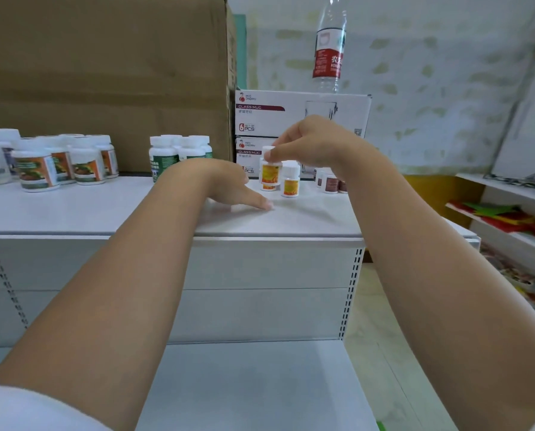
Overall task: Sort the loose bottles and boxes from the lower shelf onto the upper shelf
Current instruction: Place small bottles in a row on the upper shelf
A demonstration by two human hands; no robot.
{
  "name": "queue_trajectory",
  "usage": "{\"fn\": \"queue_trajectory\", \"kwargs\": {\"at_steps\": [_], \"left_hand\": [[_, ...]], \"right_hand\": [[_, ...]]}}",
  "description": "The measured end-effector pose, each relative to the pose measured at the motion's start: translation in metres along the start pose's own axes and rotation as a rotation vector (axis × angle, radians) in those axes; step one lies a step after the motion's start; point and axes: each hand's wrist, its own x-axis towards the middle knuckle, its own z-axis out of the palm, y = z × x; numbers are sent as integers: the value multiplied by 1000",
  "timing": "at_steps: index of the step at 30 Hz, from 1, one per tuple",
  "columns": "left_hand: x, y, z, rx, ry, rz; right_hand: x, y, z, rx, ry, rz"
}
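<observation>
Centre frame: right hand point(316, 144) pinches the cap of a small white orange-labelled plastic pill bottle point(269, 173) on the white upper shelf point(89, 209). Probably light, rigid; cap's the easy grab. Left hand point(229, 186) lies flat, empty.

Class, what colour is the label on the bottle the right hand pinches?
Its label is orange and yellow; head view.

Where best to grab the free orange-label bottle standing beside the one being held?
Pinch its white cap from above. The free orange-label bottle stands upright, cap top exposed; the held orange-label bottle, pinched by the right hand, crowds its left, and brown-label bottles stand near its right, so a side grip looks tighter.
</observation>
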Motion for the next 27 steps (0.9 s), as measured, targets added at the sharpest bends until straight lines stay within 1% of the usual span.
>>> {"fn": "queue_trajectory", "kwargs": {"at_steps": [5, 10, 18, 25, 27], "left_hand": [[6, -5, 7, -27, 2, 32], [8, -11, 16, -89, 9, 53], [7, -15, 22, -140, 33, 64], [4, -15, 22, -145, 49, 71], [4, -16, 22, -147, 52, 73]], "right_hand": [[14, 2, 8, -132, -36, 22], [20, 11, 17, -236, -19, 36], [22, 14, 25, -283, -14, 51], [31, 21, 33, -282, 88, 59], [33, 22, 34, -287, 95, 58]]}}
